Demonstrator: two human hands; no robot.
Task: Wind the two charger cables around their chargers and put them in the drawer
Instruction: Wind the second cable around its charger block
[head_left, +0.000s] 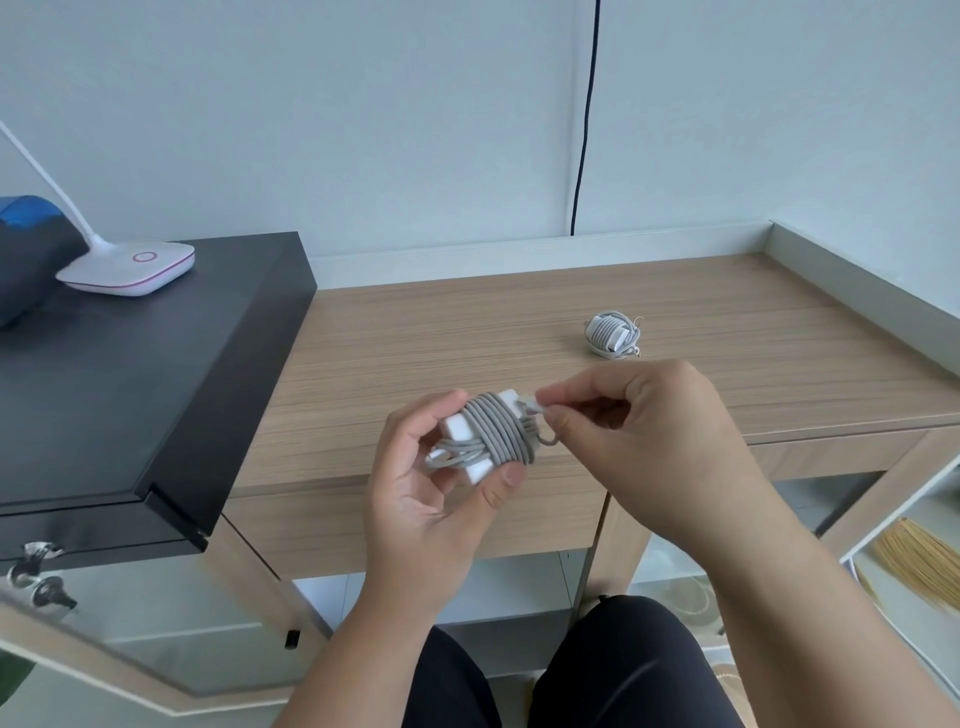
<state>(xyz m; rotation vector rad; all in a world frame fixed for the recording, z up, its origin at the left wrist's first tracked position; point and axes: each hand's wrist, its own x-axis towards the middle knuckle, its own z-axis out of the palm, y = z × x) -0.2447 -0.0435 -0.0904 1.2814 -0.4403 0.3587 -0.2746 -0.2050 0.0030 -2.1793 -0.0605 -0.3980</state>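
My left hand (421, 483) grips a white charger brick (467, 434) with its grey cable (501, 434) wound around it in many turns, held above the front edge of the wooden desk (415, 353). My right hand (639, 421) pinches the cable's white plug end (535, 402) between thumb and forefinger, right beside the brick. A second white charger (613, 334), with its cable wrapped around it, lies on the desk farther back and to the right, apart from both hands. Two shut drawer fronts (545, 519) sit below the desk top.
A black cabinet (135, 374) stands at the left, carrying a white lamp base (127, 267) and a dark blue object (28, 249). A black cord (584, 130) hangs down the wall. A straw broom (919, 566) lies at the lower right. My knees are under the desk.
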